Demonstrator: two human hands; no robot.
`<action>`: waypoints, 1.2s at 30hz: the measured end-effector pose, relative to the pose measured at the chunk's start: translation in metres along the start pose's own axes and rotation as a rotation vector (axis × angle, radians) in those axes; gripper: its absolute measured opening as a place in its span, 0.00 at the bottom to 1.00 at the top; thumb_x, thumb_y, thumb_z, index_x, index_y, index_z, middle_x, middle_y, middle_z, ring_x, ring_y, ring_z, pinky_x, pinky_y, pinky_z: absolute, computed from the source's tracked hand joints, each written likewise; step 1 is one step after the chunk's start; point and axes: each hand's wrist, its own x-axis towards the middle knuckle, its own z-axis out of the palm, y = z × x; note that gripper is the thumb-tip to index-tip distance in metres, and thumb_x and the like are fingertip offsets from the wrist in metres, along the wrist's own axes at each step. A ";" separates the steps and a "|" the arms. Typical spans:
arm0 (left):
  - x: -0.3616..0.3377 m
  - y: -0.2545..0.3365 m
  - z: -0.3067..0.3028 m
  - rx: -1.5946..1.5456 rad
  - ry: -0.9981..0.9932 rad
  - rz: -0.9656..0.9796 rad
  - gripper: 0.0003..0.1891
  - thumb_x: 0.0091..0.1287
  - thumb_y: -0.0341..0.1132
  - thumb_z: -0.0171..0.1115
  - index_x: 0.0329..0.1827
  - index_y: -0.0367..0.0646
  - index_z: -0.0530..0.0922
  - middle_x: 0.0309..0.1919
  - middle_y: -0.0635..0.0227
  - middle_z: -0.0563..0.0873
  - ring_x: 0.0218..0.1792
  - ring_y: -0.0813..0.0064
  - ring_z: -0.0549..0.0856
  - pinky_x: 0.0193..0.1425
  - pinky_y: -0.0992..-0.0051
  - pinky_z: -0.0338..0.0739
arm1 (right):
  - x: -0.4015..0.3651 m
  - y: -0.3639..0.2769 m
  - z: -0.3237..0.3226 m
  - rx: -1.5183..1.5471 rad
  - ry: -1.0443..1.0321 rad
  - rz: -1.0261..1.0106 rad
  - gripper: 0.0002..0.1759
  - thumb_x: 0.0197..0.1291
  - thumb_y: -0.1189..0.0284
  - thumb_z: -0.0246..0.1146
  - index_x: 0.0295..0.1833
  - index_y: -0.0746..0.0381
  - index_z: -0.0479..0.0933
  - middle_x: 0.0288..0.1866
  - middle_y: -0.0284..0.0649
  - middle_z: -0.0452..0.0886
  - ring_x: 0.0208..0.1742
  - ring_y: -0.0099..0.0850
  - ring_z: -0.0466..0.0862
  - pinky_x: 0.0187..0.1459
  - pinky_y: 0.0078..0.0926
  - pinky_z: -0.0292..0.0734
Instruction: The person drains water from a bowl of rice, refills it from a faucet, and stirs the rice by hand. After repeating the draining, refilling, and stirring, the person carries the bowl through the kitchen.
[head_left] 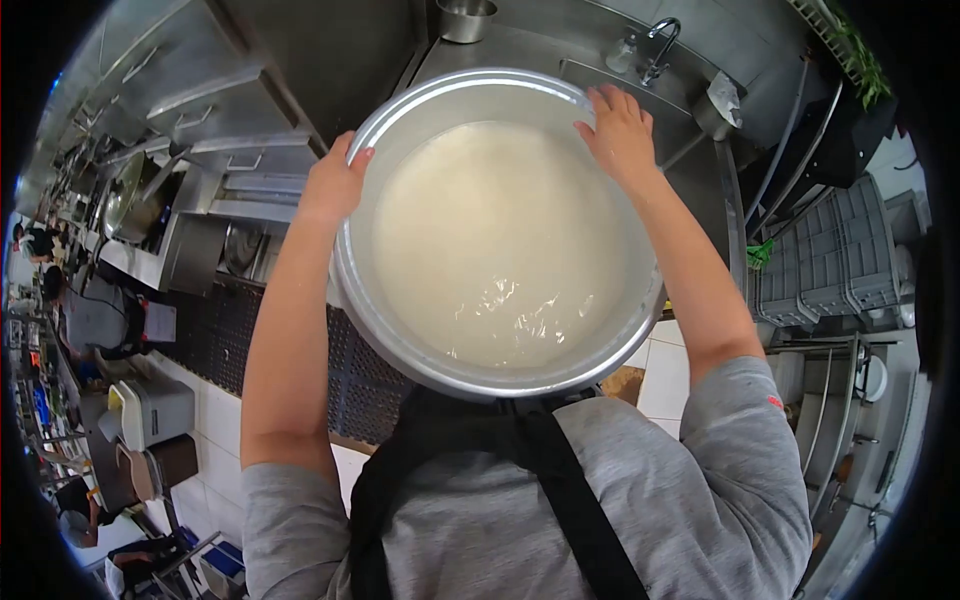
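Note:
A large round aluminium pot (362, 285) fills the middle of the view, close to my apron. Cloudy, off-white liquid (500, 225) stands in it, with bright reflections toward the near side. At the pot's far left rim, my left hand (338, 178) is closed on the edge, thumb on top and fingers mostly hidden outside. My right hand (618, 135) grips the far right rim, its thumb at the inside and its fingers over the edge. What supports the pot's underside is hidden.
Beyond the pot is a steel counter with a sink and a tap (660, 50). A small metal pot (466, 20) stands at the back. Grey crates (825, 255) are stacked on the right. A wok (135, 200) sits at left, above a dark floor mat (215, 335).

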 end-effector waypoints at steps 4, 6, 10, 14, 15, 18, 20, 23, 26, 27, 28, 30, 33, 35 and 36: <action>-0.006 0.000 -0.005 0.017 -0.064 -0.050 0.29 0.74 0.52 0.51 0.73 0.46 0.66 0.57 0.41 0.81 0.60 0.43 0.79 0.64 0.57 0.73 | 0.000 -0.046 -0.024 0.408 -0.508 -0.055 0.30 0.72 0.49 0.49 0.64 0.61 0.75 0.65 0.47 0.75 0.61 0.47 0.77 0.60 0.46 0.74; -0.009 0.004 -0.008 0.021 -0.087 -0.082 0.29 0.74 0.53 0.51 0.73 0.46 0.66 0.59 0.43 0.80 0.60 0.43 0.79 0.64 0.57 0.73 | 0.004 -0.068 -0.034 0.731 -1.162 -0.053 0.36 0.73 0.45 0.45 0.71 0.63 0.68 0.70 0.52 0.71 0.64 0.50 0.76 0.63 0.52 0.72; -0.011 0.002 -0.006 0.050 -0.065 -0.098 0.30 0.74 0.53 0.51 0.73 0.46 0.66 0.60 0.44 0.80 0.61 0.44 0.78 0.65 0.57 0.72 | 0.013 -0.109 -0.072 0.841 -1.535 0.275 0.53 0.67 0.32 0.40 0.76 0.70 0.56 0.77 0.58 0.58 0.76 0.55 0.63 0.70 0.55 0.64; -0.015 0.008 -0.012 0.076 -0.106 -0.129 0.29 0.75 0.51 0.50 0.75 0.47 0.63 0.59 0.47 0.81 0.61 0.47 0.79 0.65 0.54 0.74 | 0.012 -0.126 -0.059 0.802 -1.706 0.311 0.65 0.57 0.22 0.32 0.76 0.73 0.54 0.77 0.62 0.56 0.77 0.62 0.57 0.70 0.58 0.63; -0.016 0.009 -0.012 0.096 -0.117 -0.140 0.29 0.75 0.51 0.49 0.75 0.46 0.62 0.59 0.48 0.81 0.61 0.47 0.79 0.65 0.55 0.74 | 0.012 -0.130 -0.059 0.815 -1.738 0.331 0.66 0.56 0.21 0.32 0.76 0.73 0.53 0.77 0.63 0.55 0.77 0.63 0.57 0.70 0.60 0.62; -0.016 0.010 -0.012 0.113 -0.124 -0.141 0.30 0.76 0.51 0.49 0.75 0.46 0.62 0.60 0.49 0.81 0.61 0.49 0.79 0.65 0.55 0.74 | 0.010 -0.142 -0.058 0.756 -1.752 0.328 0.68 0.54 0.20 0.32 0.76 0.74 0.53 0.77 0.65 0.54 0.77 0.62 0.57 0.69 0.61 0.62; -0.015 0.011 -0.012 0.124 -0.128 -0.150 0.29 0.76 0.51 0.48 0.75 0.47 0.62 0.60 0.50 0.81 0.61 0.49 0.80 0.65 0.55 0.75 | 0.006 -0.145 -0.050 0.765 -1.758 0.328 0.68 0.54 0.20 0.32 0.76 0.74 0.52 0.77 0.66 0.53 0.77 0.63 0.57 0.69 0.61 0.63; -0.014 0.010 -0.011 0.135 -0.134 -0.154 0.29 0.76 0.51 0.48 0.75 0.47 0.62 0.60 0.50 0.81 0.61 0.50 0.80 0.65 0.55 0.75 | 0.005 -0.149 -0.051 0.739 -1.742 0.321 0.67 0.54 0.21 0.33 0.76 0.73 0.54 0.77 0.65 0.54 0.75 0.66 0.59 0.67 0.65 0.63; -0.012 0.009 -0.009 0.137 -0.128 -0.144 0.29 0.76 0.51 0.48 0.75 0.46 0.62 0.60 0.50 0.81 0.61 0.50 0.80 0.64 0.55 0.75 | 0.009 -0.163 -0.070 0.666 -1.698 0.206 0.59 0.60 0.26 0.35 0.75 0.69 0.60 0.76 0.60 0.59 0.70 0.66 0.67 0.65 0.67 0.63; -0.012 0.008 -0.009 0.138 -0.119 -0.139 0.29 0.76 0.51 0.49 0.74 0.46 0.63 0.60 0.49 0.81 0.61 0.49 0.80 0.64 0.55 0.75 | 0.013 -0.171 -0.074 0.625 -1.671 0.097 0.54 0.64 0.30 0.38 0.73 0.69 0.64 0.75 0.59 0.63 0.68 0.62 0.72 0.65 0.66 0.64; -0.012 0.007 -0.008 0.136 -0.118 -0.131 0.29 0.76 0.51 0.49 0.74 0.46 0.63 0.60 0.49 0.81 0.61 0.49 0.80 0.64 0.55 0.75 | 0.011 -0.182 -0.063 0.564 -1.559 -0.089 0.46 0.67 0.36 0.41 0.72 0.66 0.67 0.73 0.57 0.67 0.65 0.58 0.75 0.65 0.64 0.66; -0.010 0.006 -0.007 0.132 -0.108 -0.113 0.28 0.75 0.50 0.50 0.73 0.45 0.64 0.59 0.47 0.81 0.61 0.47 0.80 0.64 0.54 0.75 | 0.002 -0.214 -0.050 0.533 -1.294 -0.240 0.34 0.71 0.46 0.48 0.69 0.61 0.72 0.68 0.55 0.73 0.61 0.52 0.79 0.65 0.59 0.67; -0.011 0.006 -0.008 0.110 -0.115 -0.110 0.28 0.75 0.50 0.51 0.73 0.45 0.64 0.58 0.44 0.81 0.60 0.45 0.79 0.64 0.53 0.74 | -0.025 -0.258 -0.052 0.609 -0.973 -0.304 0.28 0.72 0.50 0.50 0.68 0.56 0.74 0.63 0.49 0.79 0.66 0.48 0.76 0.66 0.44 0.70; -0.012 0.006 -0.007 0.117 -0.107 -0.107 0.28 0.75 0.50 0.50 0.73 0.45 0.64 0.58 0.44 0.81 0.60 0.45 0.79 0.64 0.53 0.74 | -0.028 -0.270 -0.044 0.606 -1.039 -0.289 0.29 0.72 0.50 0.50 0.68 0.58 0.74 0.63 0.51 0.78 0.67 0.49 0.75 0.67 0.49 0.67; -0.012 0.005 -0.006 0.122 -0.092 -0.111 0.28 0.75 0.50 0.50 0.73 0.44 0.64 0.57 0.43 0.81 0.60 0.44 0.80 0.64 0.53 0.74 | -0.029 -0.273 -0.042 0.602 -1.105 -0.285 0.30 0.72 0.49 0.50 0.68 0.59 0.74 0.64 0.52 0.77 0.68 0.49 0.74 0.69 0.53 0.64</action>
